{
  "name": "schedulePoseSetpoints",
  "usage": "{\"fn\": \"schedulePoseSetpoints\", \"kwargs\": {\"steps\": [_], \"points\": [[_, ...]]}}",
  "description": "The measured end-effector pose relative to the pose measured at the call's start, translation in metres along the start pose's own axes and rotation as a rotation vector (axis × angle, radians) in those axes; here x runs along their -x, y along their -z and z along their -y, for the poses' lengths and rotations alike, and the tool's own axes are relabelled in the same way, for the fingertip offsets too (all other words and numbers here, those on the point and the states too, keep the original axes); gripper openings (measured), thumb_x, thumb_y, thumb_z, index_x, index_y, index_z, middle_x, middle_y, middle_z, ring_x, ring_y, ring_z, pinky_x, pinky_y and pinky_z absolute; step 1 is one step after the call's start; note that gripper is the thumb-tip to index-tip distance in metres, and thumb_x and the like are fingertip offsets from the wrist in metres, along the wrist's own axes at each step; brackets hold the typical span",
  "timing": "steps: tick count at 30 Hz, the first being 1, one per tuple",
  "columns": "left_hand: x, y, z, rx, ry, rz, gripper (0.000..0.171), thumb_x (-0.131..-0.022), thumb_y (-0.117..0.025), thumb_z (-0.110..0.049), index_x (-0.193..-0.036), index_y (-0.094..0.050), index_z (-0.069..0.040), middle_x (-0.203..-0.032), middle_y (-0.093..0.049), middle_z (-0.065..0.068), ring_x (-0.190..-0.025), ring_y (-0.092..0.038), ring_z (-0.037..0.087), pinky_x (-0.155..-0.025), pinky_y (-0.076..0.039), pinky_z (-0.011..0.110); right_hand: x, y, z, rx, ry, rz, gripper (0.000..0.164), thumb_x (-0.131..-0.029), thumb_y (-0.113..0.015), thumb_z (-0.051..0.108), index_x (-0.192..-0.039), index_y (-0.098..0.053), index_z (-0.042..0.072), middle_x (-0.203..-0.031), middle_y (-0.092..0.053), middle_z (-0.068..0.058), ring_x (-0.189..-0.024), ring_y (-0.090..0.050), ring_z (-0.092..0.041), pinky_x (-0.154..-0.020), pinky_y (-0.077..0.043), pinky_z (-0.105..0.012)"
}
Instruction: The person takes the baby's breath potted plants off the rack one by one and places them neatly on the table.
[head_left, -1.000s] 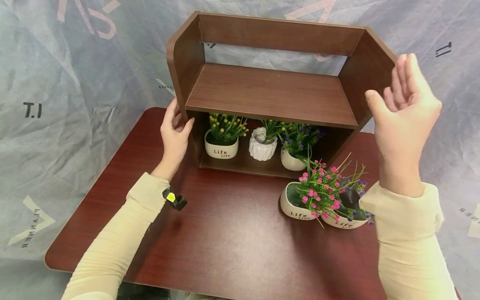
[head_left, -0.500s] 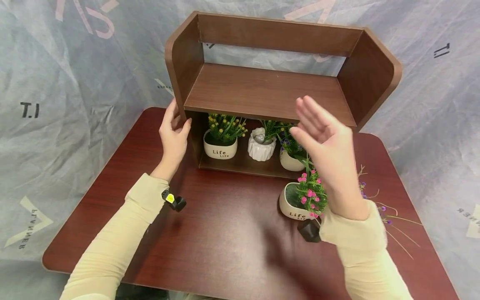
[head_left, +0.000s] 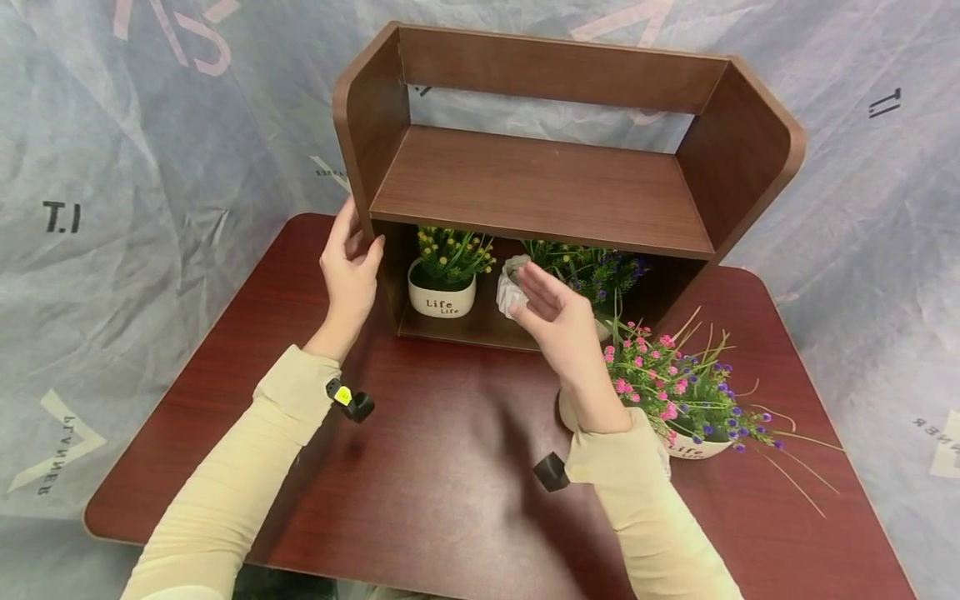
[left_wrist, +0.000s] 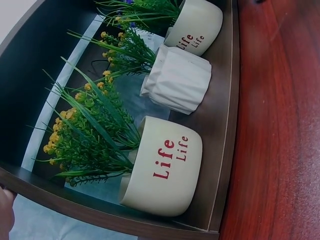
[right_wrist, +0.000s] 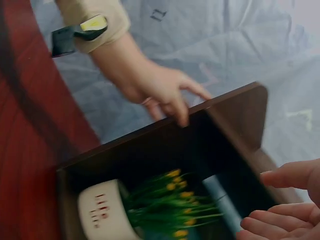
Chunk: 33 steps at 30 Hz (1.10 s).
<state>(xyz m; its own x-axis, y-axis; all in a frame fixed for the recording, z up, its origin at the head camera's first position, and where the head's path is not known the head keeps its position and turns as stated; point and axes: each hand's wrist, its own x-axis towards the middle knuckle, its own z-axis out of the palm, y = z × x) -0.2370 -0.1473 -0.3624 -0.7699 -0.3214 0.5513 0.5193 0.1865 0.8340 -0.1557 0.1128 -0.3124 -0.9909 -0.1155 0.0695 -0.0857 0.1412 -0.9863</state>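
Note:
My left hand [head_left: 348, 279] grips the left side panel of a brown wooden shelf [head_left: 532, 187], its thumb at the front edge and its fingers behind. Inside the lower compartment, a cream "Life" pot with yellow flowers [head_left: 442, 298] stands nearest that hand. Beside it is a white fluted pot [left_wrist: 180, 80], then a cream pot with blue-purple flowers [left_wrist: 200, 22], largely covered by my right hand in the head view. My right hand [head_left: 566, 329] hovers in front of the compartment, fingers straight and thumb apart, holding nothing. In the head view its fingertips overlap the fluted pot.
On the dark red table [head_left: 420, 467], right of the shelf, stand a pot with pink flowers [head_left: 637, 362] and one with purple flowers [head_left: 697, 446], partly behind my right forearm. Long grass blades reach out to the right. Grey printed sheeting [head_left: 187, 167] hangs behind.
My right hand has swept from the shelf's upper right, leftward and down, to the front of the lower compartment. The left hand stays on the side panel; the pots have not moved.

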Motion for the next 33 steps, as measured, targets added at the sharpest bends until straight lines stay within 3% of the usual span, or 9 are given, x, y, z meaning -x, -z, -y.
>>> {"fn": "schedulePoseSetpoints", "kwargs": {"steps": [11,21,33], "points": [[-0.001,-0.001,-0.001,0.001,0.023,0.010,0.057,-0.091,-0.061,0.002,-0.145,-0.047,-0.014,-0.138,-0.057,0.010,-0.118,-0.062,0.026,-0.079,-0.052,0.013,-0.019,-0.015,-0.044,0.099,-0.080,0.006,0.059,-0.089,-0.063,0.000,-0.145,-0.042,0.000,-0.143,-0.050,-0.018,-0.134,-0.049,-0.029,-0.108,-0.043,-0.039],[-0.001,-0.002,-0.007,0.020,0.068,0.008,0.058,-0.091,-0.058,0.005,-0.145,-0.045,-0.009,-0.141,-0.055,0.014,-0.120,-0.060,0.034,-0.081,-0.050,0.012,-0.035,-0.031,-0.076,0.317,-0.106,-0.054,0.052,-0.088,-0.069,0.009,-0.137,-0.054,0.003,-0.135,-0.059,-0.014,-0.123,-0.059,-0.029,-0.105,-0.047,-0.038],[0.002,-0.002,-0.001,0.044,0.022,0.004,0.058,-0.091,-0.060,0.003,-0.144,-0.048,-0.017,-0.143,-0.055,0.003,-0.117,-0.063,0.028,-0.086,-0.053,0.016,-0.047,-0.051,-0.105,0.407,-0.089,-0.020,0.055,-0.088,-0.070,0.012,-0.140,-0.052,0.008,-0.138,-0.057,-0.012,-0.124,-0.058,-0.028,-0.104,-0.047,-0.038]]}}
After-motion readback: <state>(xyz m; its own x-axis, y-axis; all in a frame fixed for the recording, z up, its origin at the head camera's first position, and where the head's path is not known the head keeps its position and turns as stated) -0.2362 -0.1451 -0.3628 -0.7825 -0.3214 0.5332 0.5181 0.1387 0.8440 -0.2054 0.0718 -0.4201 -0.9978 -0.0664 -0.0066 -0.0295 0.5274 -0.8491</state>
